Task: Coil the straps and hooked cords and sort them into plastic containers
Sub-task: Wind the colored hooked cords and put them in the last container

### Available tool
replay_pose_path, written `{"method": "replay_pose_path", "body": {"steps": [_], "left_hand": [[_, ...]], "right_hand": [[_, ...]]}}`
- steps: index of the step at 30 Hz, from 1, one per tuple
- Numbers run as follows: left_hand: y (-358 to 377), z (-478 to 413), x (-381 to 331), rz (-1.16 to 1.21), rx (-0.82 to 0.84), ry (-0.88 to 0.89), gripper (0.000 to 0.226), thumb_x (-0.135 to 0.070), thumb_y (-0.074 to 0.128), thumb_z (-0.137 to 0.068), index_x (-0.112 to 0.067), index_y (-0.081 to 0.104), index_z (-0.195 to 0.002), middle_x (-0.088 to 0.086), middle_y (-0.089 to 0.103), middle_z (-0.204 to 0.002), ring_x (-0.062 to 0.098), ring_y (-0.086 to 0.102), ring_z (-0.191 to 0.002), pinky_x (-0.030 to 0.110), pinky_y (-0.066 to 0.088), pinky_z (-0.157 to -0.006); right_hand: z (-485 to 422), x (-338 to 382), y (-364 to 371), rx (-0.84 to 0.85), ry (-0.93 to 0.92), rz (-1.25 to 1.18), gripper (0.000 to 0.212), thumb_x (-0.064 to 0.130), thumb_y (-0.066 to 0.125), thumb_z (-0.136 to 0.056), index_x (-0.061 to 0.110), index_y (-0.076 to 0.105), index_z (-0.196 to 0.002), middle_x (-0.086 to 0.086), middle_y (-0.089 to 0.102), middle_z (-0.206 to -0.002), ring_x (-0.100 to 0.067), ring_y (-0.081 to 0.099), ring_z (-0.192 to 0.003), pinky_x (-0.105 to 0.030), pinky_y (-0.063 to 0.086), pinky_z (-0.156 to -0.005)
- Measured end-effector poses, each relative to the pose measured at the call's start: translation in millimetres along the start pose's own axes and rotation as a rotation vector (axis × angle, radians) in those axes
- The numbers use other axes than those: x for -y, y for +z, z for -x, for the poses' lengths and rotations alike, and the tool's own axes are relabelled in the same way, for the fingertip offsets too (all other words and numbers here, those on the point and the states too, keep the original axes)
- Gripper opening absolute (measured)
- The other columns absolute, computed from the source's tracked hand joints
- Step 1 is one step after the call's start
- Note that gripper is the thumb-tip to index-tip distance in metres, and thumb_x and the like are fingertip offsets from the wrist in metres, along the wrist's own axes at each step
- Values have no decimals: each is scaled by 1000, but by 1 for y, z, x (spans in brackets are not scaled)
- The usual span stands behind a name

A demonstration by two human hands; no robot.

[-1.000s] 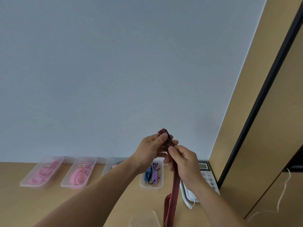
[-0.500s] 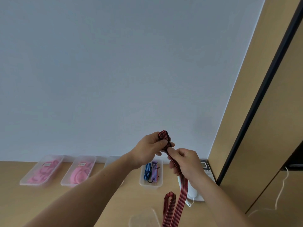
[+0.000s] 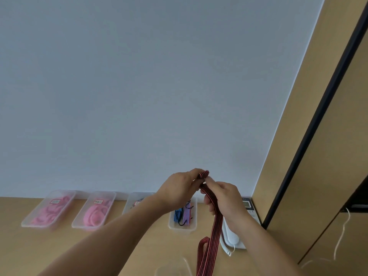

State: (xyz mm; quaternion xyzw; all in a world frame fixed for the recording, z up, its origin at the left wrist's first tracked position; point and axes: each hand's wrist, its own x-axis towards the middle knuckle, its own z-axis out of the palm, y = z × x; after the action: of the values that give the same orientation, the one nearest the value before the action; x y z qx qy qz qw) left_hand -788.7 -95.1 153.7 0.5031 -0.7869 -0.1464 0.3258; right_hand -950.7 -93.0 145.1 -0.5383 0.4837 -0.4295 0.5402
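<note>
Dropped a little lower than half a second ago: folded top of the red-and-black strap (image 3: 217,222), now sticking out less above the left hand (image 3: 179,191); right hand (image 3: 225,198) at nearly the same spot.

Filling most of the frame, one pale wall (image 3: 139,96). At the right, one wooden panel (image 3: 298,156) with a dark edge. Along the bottom, one tan table (image 3: 39,246).

Lined up against the wall from lower left to lower centre, four clear containers (image 3: 37,226): pink coils (image 3: 93,216) in the first two, contents of the third mostly hidden behind the left forearm, two hooked cords (image 3: 186,214), one blue and one purple, in the fourth. At the bottom edge, part of a fifth container (image 3: 169,270), blurred. Just right of the strap, one white telephone (image 3: 231,236).

Held in the air at lower centre, above the table: the strap, long axis nearly vertical, folded end pointing up and slightly right, rest hanging past the bottom edge, with one loop rising beside it.

Left hand clenched around the folded top; right hand pinching the strap just below, thumb against it.
</note>
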Motion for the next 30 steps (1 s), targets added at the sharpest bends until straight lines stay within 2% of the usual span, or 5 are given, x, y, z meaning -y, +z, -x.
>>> {"method": "replay_pose_path", "body": {"steps": [8, 13, 18, 21, 30], "left_hand": [[2, 0, 5, -427, -27, 326, 26, 0, 51, -87, -12, 61, -108, -2, 63, -88, 16, 53, -62, 30, 42, -50], [9, -4, 16, -443, 23, 307, 54, 1, 47, -92, -14, 46, -144, 6, 62, -126, 26, 64, -90, 39, 54, -70], [11, -7, 3, 302, -12, -142, 58, -1, 45, -94, -16, 39, -149, -3, 58, -138, 7, 60, -117, 17, 44, -101], [6, -11, -5, 904, -91, -359, 37, -11, 51, -97, -20, 49, -133, -7, 73, -112, 10, 70, -101, 27, 57, -87], [3, 0, -12, 1056, 45, -366, 30, -26, 55, -100, -2, 70, -110, 18, 71, -111, 19, 67, -89, 36, 53, -88]], "right_hand": [[-1, -1, 1, 48, -24, -66, 60, 53, 54, -90, -5, 68, -87, -9, 64, -62, -16, 48, -45, -25, 39, -45], [-3, -7, 1, -9, -44, -65, 42, 40, 58, -95, 2, 71, -84, -7, 65, -62, -14, 44, -44, -23, 37, -44], [-5, -8, -3, -68, -128, -82, 36, 37, 61, -94, 6, 72, -79, -5, 65, -61, -14, 45, -43, -26, 37, -44], [-5, -10, -2, -106, -193, -74, 33, 34, 61, -95, 12, 70, -72, -5, 66, -62, -13, 46, -45, -25, 38, -44], [2, -9, 2, -75, -272, -6, 20, 27, 66, -91, 17, 73, -75, -4, 69, -64, -14, 47, -45, -23, 39, -45]]}}
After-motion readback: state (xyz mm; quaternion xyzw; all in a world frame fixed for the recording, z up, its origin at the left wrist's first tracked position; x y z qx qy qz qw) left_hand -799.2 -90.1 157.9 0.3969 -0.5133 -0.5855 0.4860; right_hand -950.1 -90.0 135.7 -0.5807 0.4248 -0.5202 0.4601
